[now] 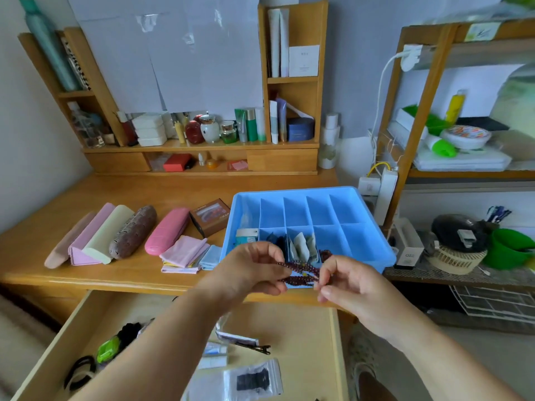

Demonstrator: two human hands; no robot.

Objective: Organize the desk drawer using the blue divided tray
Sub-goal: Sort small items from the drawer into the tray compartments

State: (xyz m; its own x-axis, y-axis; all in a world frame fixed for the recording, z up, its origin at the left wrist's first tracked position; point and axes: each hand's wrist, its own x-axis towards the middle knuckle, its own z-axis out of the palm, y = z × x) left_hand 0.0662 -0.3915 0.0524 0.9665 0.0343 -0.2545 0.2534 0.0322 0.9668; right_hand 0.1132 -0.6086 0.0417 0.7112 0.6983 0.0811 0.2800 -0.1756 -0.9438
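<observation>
Both hands hold a dark red bead string (301, 272) stretched between them, the left hand (254, 269) and the right hand (344, 280) each pinching one end, just in front of the blue tray (373, 215) on the desk (115, 186). Packets (302, 246) stand in the tray's near compartments. Below, the open drawer (335, 342) holds hair ties (79, 371), a hairpin (256, 348) and a zip bag (254, 380).

Glossy dark-red beaded string (301, 270) gleaming between the fingers (279, 253), smooth matt blue plastic tray (373, 241) lying just behind them, satin-finished wooden tabletop (115, 273) showing left of them, clear plastic zip bag (254, 380) shining below them
</observation>
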